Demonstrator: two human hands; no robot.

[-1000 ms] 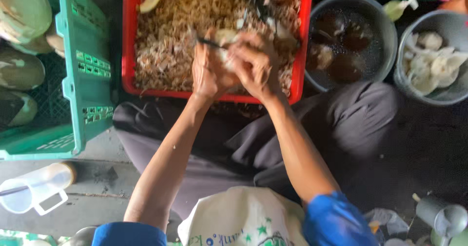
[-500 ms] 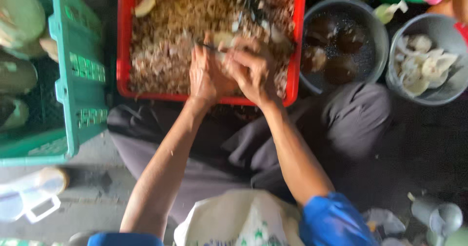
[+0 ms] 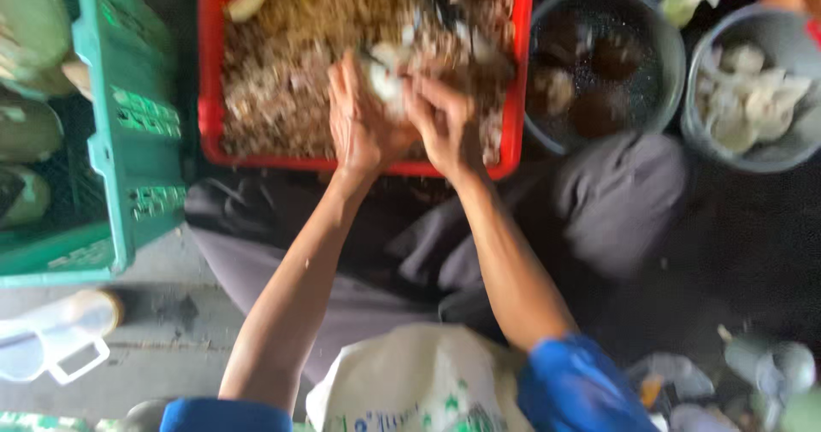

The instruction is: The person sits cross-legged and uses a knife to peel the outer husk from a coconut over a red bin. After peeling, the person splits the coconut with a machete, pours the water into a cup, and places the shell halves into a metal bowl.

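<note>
Both my hands meet over the near edge of a red crate (image 3: 209, 98) full of brown fibrous scraps. My left hand (image 3: 359, 120) cups a small pale piece (image 3: 385, 77), and a thin dark blade tip shows by its fingers. My right hand (image 3: 440, 124) closes on the same pale piece from the right. The frame is blurred, so which hand holds the blade is unclear. My grey-trousered legs lie under my arms.
A green crate (image 3: 111, 141) with pale green round fruits stands at left. A grey bucket (image 3: 671, 56) holds dark water with brown pieces; another grey bowl (image 3: 795, 145) holds white pieces. A clear plastic jug (image 3: 51, 346) lies lower left, a white bag (image 3: 410, 381) on my lap.
My hands stay together on the pale piece over the red crate. The view has drifted slightly and turned blurrier; the hands sit a little higher against the crate.
</note>
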